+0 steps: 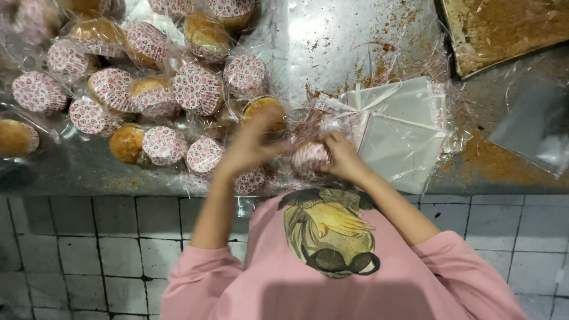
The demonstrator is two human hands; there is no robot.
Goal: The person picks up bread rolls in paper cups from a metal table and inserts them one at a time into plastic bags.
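Nearest the camera is a pink shirt (355, 278) with a printed picture on the chest, and both bare forearms reach up from it to the edge of a metal table (89, 172).

On the far left of the table lies a heap of cupcakes (148, 89) in white paper cups with a pink pattern, most of them wrapped in clear plastic, some lying on their sides and some showing browned tops. The heap runs from the left edge to just beside the hands.

The left hand (252, 145) is blurred; its fingers are curled and reach toward the cupcake (309, 159) between the two hands, but whether they grip it or its crinkled clear wrapping cannot be told. The right hand (342, 157) is closed around the right side of that same cupcake, which sits at the near edge of the table.

Just right of the hands lies a stack of clear plastic bags (403, 136), flat on the table. Brown crumbs are scattered around it. At the top right is a baking tray (504, 29) covered in crumbs.
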